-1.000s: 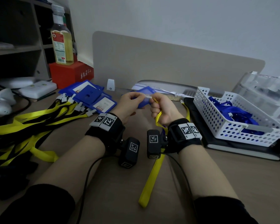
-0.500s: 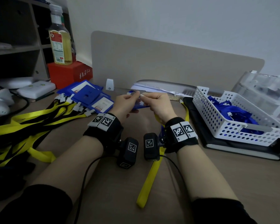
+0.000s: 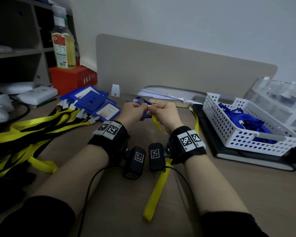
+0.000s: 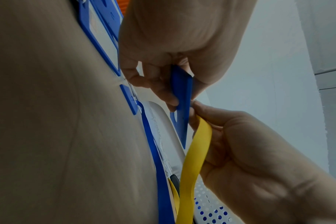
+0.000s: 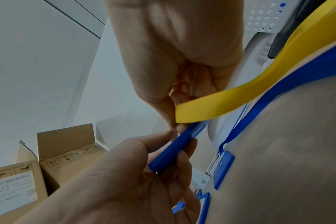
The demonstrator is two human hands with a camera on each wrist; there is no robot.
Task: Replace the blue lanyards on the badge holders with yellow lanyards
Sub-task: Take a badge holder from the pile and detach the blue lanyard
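**Inspector:** Start with the largest item. The desk [image 3: 109, 194]?

**Assistant:** Flat, matte, tan. Both forearms are stretched forward over it, wrists side by side, and the 2 hands meet above it near the beige divider panel [image 3: 178, 69].

**Inspector:** Containers?

**Assistant:** 1 white perforated plastic basket [image 3: 243, 134] on the right, sitting on a black notebook [image 3: 246, 159]. It holds a heap of glossy blue lanyards [image 3: 243, 117].

**Inspector:** Left side?

**Assistant:** A loose spread of flat yellow lanyards [image 3: 24, 127] with white clips, and beside them a stack of rigid blue badge holders [image 3: 96, 103], rectangular.

**Inspector:** Left hand?

**Assistant:** The left hand [image 3: 132, 113] is clenched on 1 blue badge holder [image 4: 182, 109], thumb against curled fingers, holding it edge-on above the desk.

**Inspector:** Right hand?

**Assistant:** The right hand [image 3: 164, 115] is curled too, pinching the end of a yellow lanyard [image 3: 159, 185] right at the holder's slotted top. The ribbon is smooth and flat; it drops from the fingers and trails back along the desk between the forearms.

**Inspector:** Is the clip engaged?

**Assistant:** Cannot tell; fingers cover it.

**Inspector:** Anything smaller?

**Assistant:** 1 more badge holder [image 5: 223, 169] lies flat on the desk past the hands, with a blue lanyard [image 5: 278, 91] attached.
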